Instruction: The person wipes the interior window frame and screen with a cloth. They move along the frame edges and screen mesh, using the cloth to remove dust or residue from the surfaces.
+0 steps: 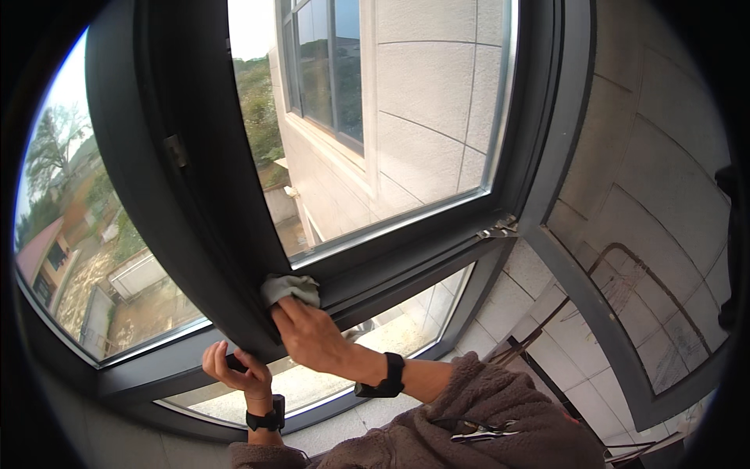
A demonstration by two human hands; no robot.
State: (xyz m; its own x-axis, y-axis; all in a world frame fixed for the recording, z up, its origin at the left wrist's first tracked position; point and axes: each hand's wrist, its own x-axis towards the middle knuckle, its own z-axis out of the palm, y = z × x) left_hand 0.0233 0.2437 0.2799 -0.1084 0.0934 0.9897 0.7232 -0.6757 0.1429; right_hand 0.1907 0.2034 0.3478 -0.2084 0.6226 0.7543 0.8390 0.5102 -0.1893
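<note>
My right hand (313,337) presses a bunched grey-green cloth (291,289) against the lower inner corner of a dark metal window sash (375,249). Its fingertips are partly hidden behind the cloth. Lower and to the left, my left hand (237,372) grips the bottom edge of the dark frame, with the thumb and curled fingers on either side. Clear glass (381,146) fills the sash above the cloth. Both wrists carry black bands with small devices, and the sleeves are of brown fleece.
A metal hinge arm (498,227) sits at the sash's right lower corner. On the left stands a fixed glass pane (111,264), with a lower pane (375,346) beneath the frame. Another dark-framed panel (615,328) juts out at the right, near a tiled wall (521,264).
</note>
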